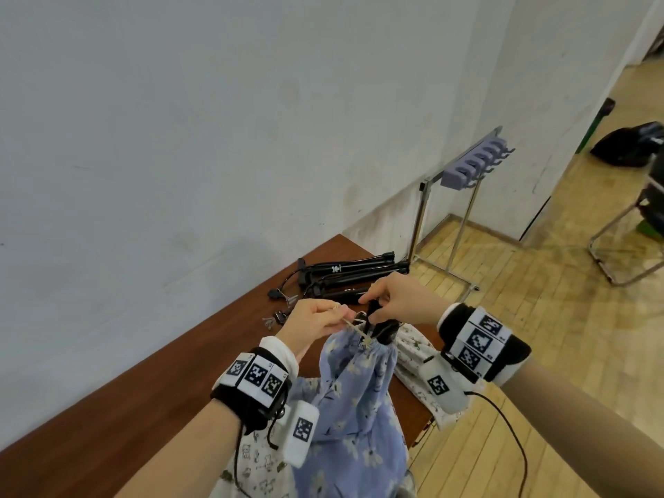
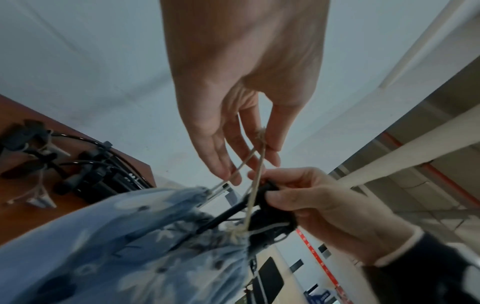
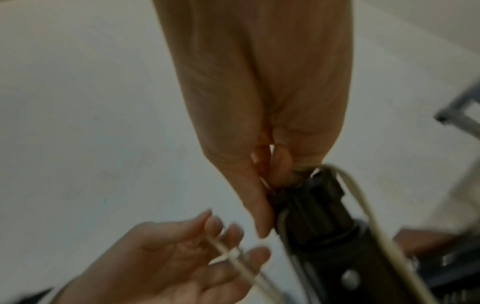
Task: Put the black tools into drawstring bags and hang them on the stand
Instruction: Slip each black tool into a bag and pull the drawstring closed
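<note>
the left hand point(image 1: 316, 323) pinches the beige drawstring point(image 2: 255, 162) of the blue floral bag point(image 1: 354, 386) between thumb and fingertips, pulling the cord up from the gathered mouth, its other fingers loosely extended. the right hand point(image 1: 393, 300) has its fingers curled round the top of the black tool point(image 1: 381, 327) that sticks up out of the bag, which is held above the brown table point(image 1: 151, 382). more black tools point(image 1: 354, 273) lie at the table's far end, and the metal stand point(image 1: 463, 195) with its row of hooks is on the floor just beyond.
</note>
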Demonstrator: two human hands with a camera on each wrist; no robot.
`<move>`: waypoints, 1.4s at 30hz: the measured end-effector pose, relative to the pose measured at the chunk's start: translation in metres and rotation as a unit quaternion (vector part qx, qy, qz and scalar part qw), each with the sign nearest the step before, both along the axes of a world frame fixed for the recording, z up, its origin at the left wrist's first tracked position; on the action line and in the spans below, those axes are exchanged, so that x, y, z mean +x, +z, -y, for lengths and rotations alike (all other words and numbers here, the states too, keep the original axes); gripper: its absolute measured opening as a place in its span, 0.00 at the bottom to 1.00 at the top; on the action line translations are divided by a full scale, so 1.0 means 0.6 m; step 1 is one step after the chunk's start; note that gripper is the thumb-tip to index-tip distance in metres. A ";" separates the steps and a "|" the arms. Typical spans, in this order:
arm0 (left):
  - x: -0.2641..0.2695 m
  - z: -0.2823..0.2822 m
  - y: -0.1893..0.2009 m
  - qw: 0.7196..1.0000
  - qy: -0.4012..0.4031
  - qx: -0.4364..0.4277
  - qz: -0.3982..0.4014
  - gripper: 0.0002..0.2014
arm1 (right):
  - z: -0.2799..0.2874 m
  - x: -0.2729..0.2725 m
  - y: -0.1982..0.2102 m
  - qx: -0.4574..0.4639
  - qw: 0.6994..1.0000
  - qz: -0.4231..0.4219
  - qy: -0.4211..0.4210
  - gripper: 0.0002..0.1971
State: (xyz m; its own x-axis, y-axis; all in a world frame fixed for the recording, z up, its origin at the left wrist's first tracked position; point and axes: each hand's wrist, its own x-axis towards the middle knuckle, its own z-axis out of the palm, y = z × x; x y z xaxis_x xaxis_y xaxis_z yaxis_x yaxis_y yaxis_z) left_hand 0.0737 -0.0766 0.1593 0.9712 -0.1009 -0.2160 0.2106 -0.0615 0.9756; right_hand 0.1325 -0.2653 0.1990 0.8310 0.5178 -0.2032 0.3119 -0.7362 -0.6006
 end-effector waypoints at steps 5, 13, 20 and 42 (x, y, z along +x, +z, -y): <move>-0.002 -0.001 0.040 0.994 -0.076 0.043 0.062 0.10 | -0.026 -0.009 -0.014 0.060 0.998 -0.004 -0.026 0.07; 0.000 0.008 0.056 0.987 -0.100 0.037 0.123 0.08 | -0.027 -0.019 -0.021 0.151 0.987 -0.049 -0.039 0.12; 0.016 -0.003 0.069 0.951 -0.142 0.212 0.175 0.08 | -0.027 -0.023 -0.001 0.177 0.976 -0.098 0.078 0.07; 0.054 0.062 -0.058 0.978 -0.176 0.115 -0.004 0.28 | 0.023 0.005 0.036 0.319 0.946 -0.062 0.018 0.09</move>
